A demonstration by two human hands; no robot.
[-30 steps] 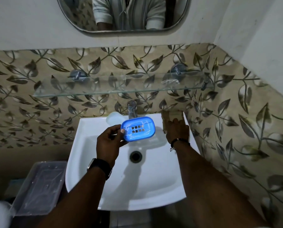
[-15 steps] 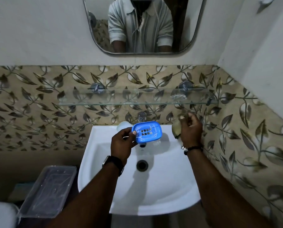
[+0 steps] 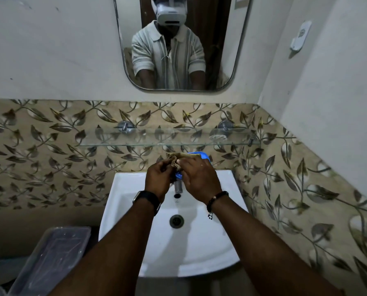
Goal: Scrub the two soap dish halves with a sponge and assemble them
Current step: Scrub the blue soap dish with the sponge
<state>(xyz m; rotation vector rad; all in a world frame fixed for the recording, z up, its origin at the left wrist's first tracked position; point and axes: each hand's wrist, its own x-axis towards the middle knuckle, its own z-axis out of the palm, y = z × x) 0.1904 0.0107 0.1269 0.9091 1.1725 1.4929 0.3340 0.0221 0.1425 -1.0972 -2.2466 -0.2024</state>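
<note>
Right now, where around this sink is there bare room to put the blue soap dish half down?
The glass shelf above the tap looks bare along most of its length. The sink is open around the drain, and its back corners look bare. It is crowded over the tap, where the left hand and right hand work the sponge against the blue soap dish half.

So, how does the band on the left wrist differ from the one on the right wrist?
The left wrist band is a wide, flat black strap carrying a rectangular watch face, while the right wrist band is a thin dark cord bracelet. The left one sits snug around the wrist; the right one has a small light charm hanging below it. Both are dark and sit just behind the hands, above the white sink.
</note>
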